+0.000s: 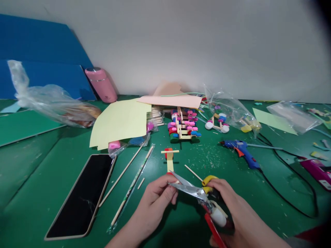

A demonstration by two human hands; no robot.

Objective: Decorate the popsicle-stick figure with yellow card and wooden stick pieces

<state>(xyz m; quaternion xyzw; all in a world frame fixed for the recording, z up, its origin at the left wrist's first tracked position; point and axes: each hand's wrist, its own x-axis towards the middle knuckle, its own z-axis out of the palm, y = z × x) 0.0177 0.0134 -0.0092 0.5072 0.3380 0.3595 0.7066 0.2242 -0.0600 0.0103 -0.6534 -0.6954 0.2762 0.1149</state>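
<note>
My right hand (227, 201) grips scissors (190, 189) with yellow and red handles. Their blades are parted and reach my left fingertips. A white round piece and a bit of wood show among the handles; whether my right hand holds them too I cannot tell. My left hand (160, 194) is closed in a pinch at the near end of a small wooden stick piece (170, 163), with red at both ends and a thin crossbar (170, 151) at the far one. The pinched end is partly hidden by fingers and blades. A loose thin stick (193, 173) lies near the scissors.
Several small wheeled stick models (183, 125) stand ahead. On the right lies a blue glue gun (240, 150) with its black cord. A phone (81, 196), a wrapped stick (131, 186) and yellow paper (122, 120) lie left; a pink bottle (102, 84) leans behind.
</note>
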